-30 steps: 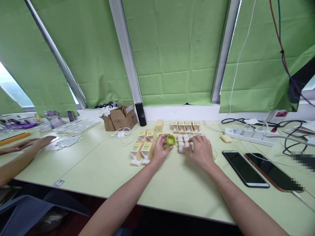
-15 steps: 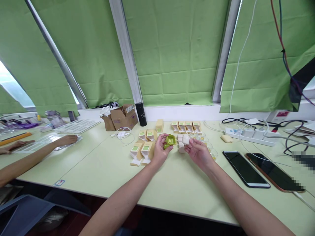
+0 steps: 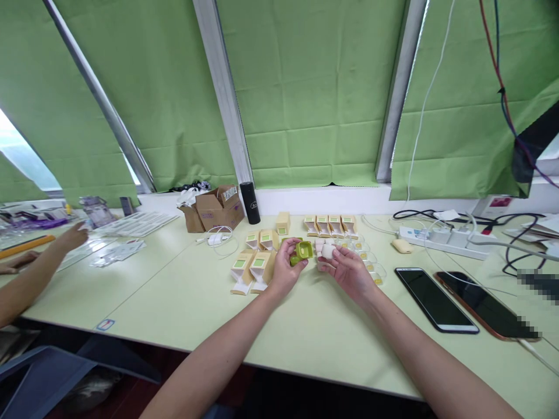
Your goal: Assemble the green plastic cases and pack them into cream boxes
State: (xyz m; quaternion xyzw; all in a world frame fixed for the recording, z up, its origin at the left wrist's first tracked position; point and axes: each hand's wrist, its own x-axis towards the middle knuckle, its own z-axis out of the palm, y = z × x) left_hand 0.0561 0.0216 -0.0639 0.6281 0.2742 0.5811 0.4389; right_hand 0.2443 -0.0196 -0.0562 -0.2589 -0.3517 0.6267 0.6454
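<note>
Several cartons [image 3: 261,263] near green case [image 3: 304,249], two phones [image 3: 435,299]

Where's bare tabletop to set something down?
Bare: the table between left forearm and right forearm; also leftward from the tan boxes to the plastic packets, nearer than the white charger. Crowded: around the white pieces, hemmed by left hand, right hand and clear plastic pieces.
</note>
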